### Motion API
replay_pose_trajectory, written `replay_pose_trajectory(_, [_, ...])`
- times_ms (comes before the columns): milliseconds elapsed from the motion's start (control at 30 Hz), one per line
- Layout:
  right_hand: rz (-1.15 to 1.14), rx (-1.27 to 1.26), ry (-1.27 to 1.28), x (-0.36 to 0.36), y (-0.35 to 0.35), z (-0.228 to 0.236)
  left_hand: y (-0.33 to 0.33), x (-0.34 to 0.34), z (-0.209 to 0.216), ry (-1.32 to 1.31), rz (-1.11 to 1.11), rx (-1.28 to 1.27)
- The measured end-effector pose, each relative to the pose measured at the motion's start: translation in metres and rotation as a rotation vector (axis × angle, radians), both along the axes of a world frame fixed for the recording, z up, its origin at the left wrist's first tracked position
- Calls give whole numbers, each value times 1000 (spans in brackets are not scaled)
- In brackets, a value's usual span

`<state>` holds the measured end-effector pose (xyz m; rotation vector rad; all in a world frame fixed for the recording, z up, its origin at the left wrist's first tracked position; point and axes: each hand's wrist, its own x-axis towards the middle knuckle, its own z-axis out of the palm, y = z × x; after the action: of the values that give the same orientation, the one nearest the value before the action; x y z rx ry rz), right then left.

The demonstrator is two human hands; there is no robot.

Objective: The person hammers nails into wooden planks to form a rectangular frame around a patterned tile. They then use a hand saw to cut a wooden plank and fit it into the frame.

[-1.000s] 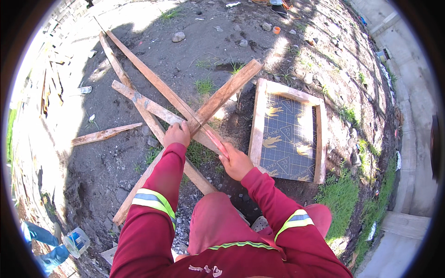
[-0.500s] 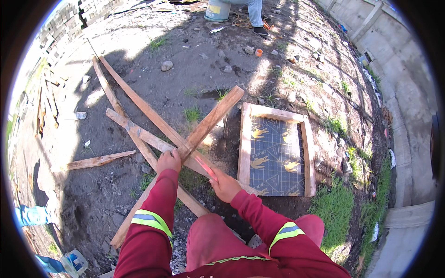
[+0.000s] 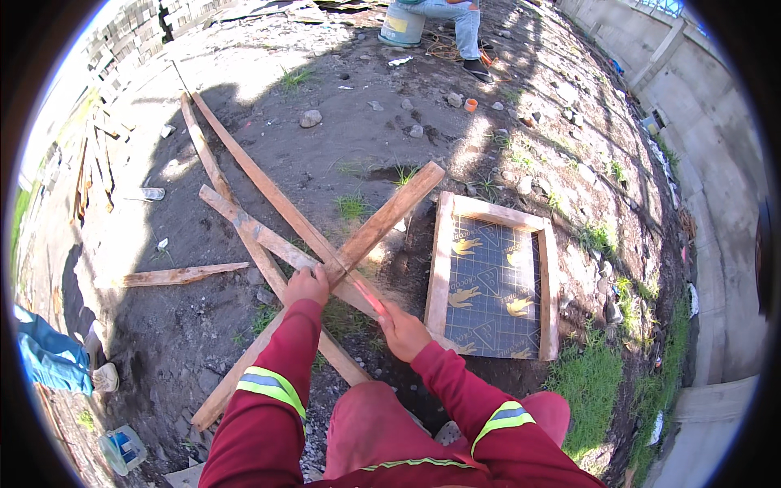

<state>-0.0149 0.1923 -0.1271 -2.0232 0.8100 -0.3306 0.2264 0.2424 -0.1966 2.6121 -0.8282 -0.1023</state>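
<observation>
My left hand (image 3: pixel 307 286) is closed over a wooden beam (image 3: pixel 390 213), where it crosses other lengths of lumber. The beam slants from the upper right to the lower left, running beneath my left forearm. In my right hand (image 3: pixel 405 332) is a slim red tool (image 3: pixel 370 298), its far end against the beam beside the crossing. Its exact kind is too small to make out. Under the beam, a long plank (image 3: pixel 259 185) and a board (image 3: pixel 278 246) lie crosswise over each other.
A wooden frame with a dark printed panel (image 3: pixel 498 281) lies to the right. Loose lumber (image 3: pixel 175 276) rests at left, near a person's blue-clad leg (image 3: pixel 55 354). Another person sits on a bucket (image 3: pixel 402 26) at the top. A concrete wall (image 3: pixel 708 154) runs along the right.
The view has shifted a little, so the scene sits lower and further right. My right hand with the red tool has drawn slightly back from the crossing; my left hand keeps its place on the beam.
</observation>
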Motion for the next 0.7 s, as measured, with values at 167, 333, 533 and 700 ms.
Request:
replay_pose_trajectory(167, [-2, -62, 41, 0, 3, 2, 0, 0, -2, -1, -2, -9])
replay_pose_trajectory(333, [33, -203, 26, -1, 7, -5, 1, -1, 0, 30, -6, -3])
replay_pose_trajectory(533, [54, -162, 140, 5, 2, 2, 1, -3, 6, 34, -6, 9])
replay_pose_trajectory(700, [64, -130, 286, 15, -8, 29, 1, -4, 8, 18, -16, 21])
